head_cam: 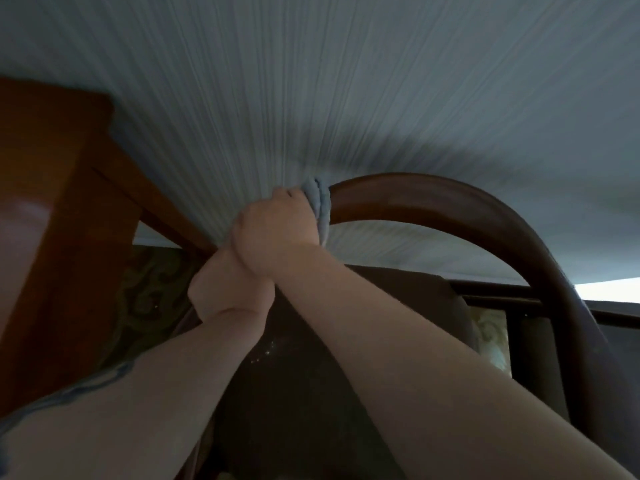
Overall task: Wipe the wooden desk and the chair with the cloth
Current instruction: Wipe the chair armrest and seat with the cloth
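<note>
Striped wallpaper (346, 81) behind; right hand (277, 230) grips cloth (320, 206) on chair (450, 195); left hand (228, 289) grip hidden.

The person's two arms reach forward and up from the near edge, and the hands meet at the middle. The right hand (277, 230) lies over and just beyond the left hand (228, 289), touching it. The cloth (320, 206) sits between the right hand and the top rail of the chair (485, 216), wrapped on the rail's left end. That rail arches away to the right and comes down the right side. The chair's seat lies below the arms. The wooden desk (59, 202) stands at the left, just beside the hands. The wall (346, 81) rises behind everything.
</note>
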Tool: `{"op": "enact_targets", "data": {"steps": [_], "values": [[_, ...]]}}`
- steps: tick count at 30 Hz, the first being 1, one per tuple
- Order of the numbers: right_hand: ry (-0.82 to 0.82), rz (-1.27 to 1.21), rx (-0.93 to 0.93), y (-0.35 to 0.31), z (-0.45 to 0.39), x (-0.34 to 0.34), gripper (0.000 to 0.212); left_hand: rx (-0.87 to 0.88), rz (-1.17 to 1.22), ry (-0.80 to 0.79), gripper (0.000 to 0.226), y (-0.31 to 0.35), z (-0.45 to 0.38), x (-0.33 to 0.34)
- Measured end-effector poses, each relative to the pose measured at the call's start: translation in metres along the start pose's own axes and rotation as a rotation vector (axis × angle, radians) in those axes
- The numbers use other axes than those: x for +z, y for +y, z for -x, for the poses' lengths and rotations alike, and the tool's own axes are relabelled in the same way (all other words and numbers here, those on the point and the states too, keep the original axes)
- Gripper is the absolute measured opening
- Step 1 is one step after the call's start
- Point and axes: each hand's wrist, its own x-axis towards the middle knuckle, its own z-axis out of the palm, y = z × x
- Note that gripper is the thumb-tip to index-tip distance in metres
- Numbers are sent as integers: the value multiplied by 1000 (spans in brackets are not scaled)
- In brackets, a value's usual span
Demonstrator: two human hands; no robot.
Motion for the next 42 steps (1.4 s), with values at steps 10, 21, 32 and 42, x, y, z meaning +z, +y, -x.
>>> {"op": "enact_targets", "data": {"steps": [10,21,32,42], "values": [[-170,164,14,5,-16,-8,31,-32,41,-50,24,5,0,-12],[-253,158,105,-9,-12,-8,35,16,130,-33,19,-4,-1,-8],[358,-80,30,25,27,33,49,167,131,98,24,-5,-1,-4],[348,-163,-7,83,44,17,50,346,436,-158,31,43,-24,-19]]}}
